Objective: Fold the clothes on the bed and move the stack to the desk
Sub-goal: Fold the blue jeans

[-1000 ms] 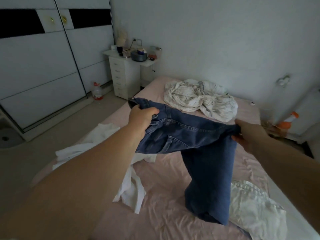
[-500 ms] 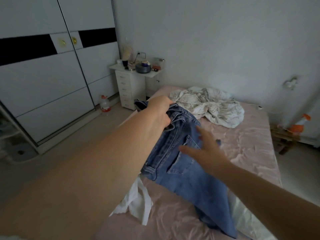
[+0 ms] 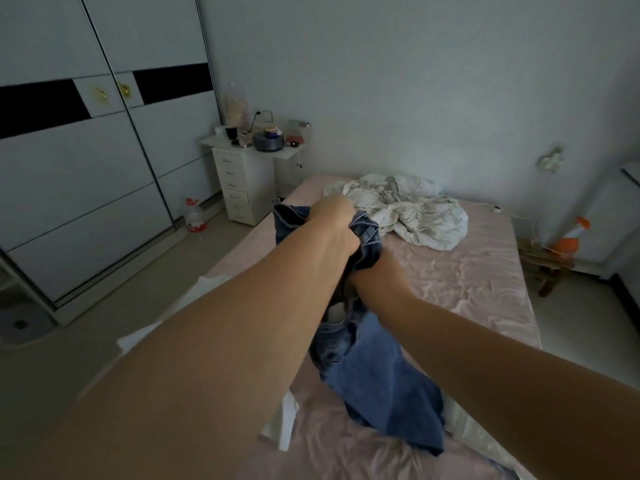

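Note:
A pair of blue jeans (image 3: 384, 386) hangs over the pink bed (image 3: 478, 285), its legs trailing down onto the sheet. My left hand (image 3: 334, 226) is closed on the bunched waistband, held up above the mattress. My right hand (image 3: 377, 278) sits just below and behind it, pressed into the denim; its fingers are hidden by the cloth and by my left forearm. A white garment (image 3: 284, 424) lies on the bed under my left arm, mostly covered by it. Another pale garment (image 3: 464, 424) peeks out from under the jeans legs at the right.
A crumpled white quilt (image 3: 405, 209) lies at the head of the bed. A white drawer unit (image 3: 242, 181) with small items stands by the wall, next to a sliding wardrobe (image 3: 86, 168). A plastic bottle (image 3: 194, 216) is on the floor. An orange spray bottle (image 3: 571, 237) rests on a low stool at right.
My right hand let go of the waistband's far end, swung across open and now presses into the jeans under my left hand. The jeans went from spread wide to bunched and hanging.

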